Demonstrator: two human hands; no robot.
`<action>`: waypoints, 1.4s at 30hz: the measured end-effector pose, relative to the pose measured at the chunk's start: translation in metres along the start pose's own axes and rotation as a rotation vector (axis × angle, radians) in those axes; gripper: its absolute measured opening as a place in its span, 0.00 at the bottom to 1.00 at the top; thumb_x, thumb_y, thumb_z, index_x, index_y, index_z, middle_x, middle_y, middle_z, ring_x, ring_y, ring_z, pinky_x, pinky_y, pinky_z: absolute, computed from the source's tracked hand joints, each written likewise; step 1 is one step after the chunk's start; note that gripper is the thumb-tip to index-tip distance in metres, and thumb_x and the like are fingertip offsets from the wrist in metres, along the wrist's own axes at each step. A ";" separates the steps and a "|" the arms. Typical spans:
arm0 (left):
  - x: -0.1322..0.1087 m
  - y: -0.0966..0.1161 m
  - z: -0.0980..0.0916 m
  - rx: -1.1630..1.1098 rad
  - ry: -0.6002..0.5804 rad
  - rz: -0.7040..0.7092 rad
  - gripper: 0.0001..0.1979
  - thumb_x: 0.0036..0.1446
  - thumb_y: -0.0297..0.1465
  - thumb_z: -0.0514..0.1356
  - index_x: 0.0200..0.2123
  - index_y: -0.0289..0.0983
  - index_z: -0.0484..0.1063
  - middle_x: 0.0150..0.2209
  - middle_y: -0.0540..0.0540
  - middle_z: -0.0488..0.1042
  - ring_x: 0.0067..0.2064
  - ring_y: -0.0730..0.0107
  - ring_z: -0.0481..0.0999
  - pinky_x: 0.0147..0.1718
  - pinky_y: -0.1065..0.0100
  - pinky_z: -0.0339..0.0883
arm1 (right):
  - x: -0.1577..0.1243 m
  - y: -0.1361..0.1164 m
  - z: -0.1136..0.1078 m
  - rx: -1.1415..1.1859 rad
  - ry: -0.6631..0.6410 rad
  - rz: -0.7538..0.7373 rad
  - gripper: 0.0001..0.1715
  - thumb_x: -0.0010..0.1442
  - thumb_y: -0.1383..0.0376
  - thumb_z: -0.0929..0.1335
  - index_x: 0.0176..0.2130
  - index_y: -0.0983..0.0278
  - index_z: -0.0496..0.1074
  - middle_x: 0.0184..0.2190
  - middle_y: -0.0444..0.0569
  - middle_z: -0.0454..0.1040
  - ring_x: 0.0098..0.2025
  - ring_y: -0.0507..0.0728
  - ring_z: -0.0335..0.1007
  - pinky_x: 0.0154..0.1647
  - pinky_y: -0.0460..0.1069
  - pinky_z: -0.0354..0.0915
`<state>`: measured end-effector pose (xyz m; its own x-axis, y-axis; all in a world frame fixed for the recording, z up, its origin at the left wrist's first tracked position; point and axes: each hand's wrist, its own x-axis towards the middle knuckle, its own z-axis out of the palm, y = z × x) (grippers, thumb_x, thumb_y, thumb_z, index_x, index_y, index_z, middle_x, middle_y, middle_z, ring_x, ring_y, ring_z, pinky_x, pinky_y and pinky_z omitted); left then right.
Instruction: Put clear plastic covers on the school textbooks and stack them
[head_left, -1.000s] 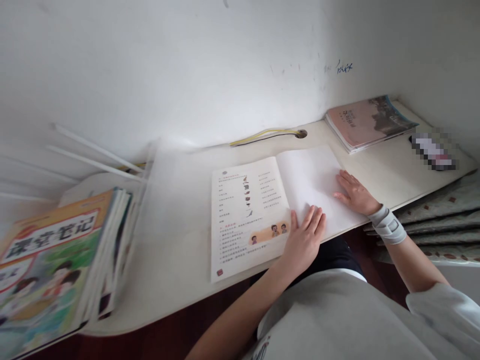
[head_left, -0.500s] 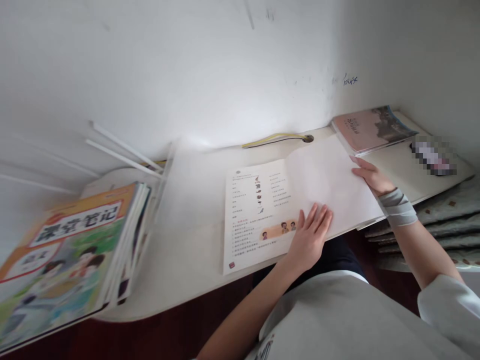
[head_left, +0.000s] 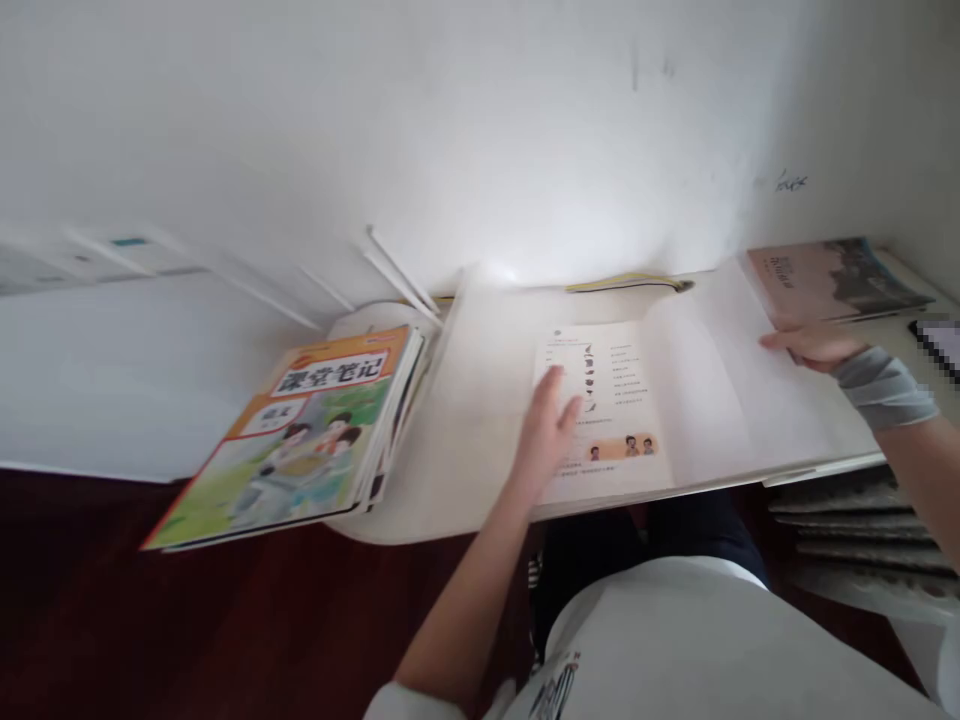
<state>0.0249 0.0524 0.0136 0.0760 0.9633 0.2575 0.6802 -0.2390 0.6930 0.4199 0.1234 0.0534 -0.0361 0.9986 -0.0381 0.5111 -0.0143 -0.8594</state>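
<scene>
**Left hand slides onto the printed page; view swings left**

Since the earlier frame the left hand (head_left: pixel 550 425) has shifted from the workbook's (head_left: pixel 600 420) spine onto its left printed page, lying flat and released. One workbook lies open at frame centre, long axis left to right. At right, the right hand (head_left: pixel 814 343) pinches the blank page's far edge. One textbook stack (head_left: pixel 300 440) sits lower left; one pink book (head_left: pixel 832 278) upper right.

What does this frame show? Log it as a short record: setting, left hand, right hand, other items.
setting: white desk against a white wall
left hand: flat, fingers spread, on the printed left page of the open workbook
right hand: at the far edge of the blank right page; grip unclear
wrist: grey band on the right wrist
other items: stack of books at the left, pink book at the far right
</scene>
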 end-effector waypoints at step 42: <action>0.062 0.057 -0.057 -1.154 -0.111 -0.343 0.05 0.53 0.32 0.56 0.27 0.37 0.64 0.40 0.45 0.78 0.41 0.65 0.78 0.43 0.63 0.70 | -0.075 -0.020 0.044 0.705 -0.104 0.255 0.27 0.55 0.43 0.63 0.40 0.62 0.70 0.32 0.50 0.77 0.34 0.59 0.75 0.37 0.54 0.71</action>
<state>0.0266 0.0914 0.1077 0.1202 0.9897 -0.0776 -0.3698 0.1172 0.9217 0.3749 0.0464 0.0512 -0.0890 0.9506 -0.2974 -0.1547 -0.3081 -0.9387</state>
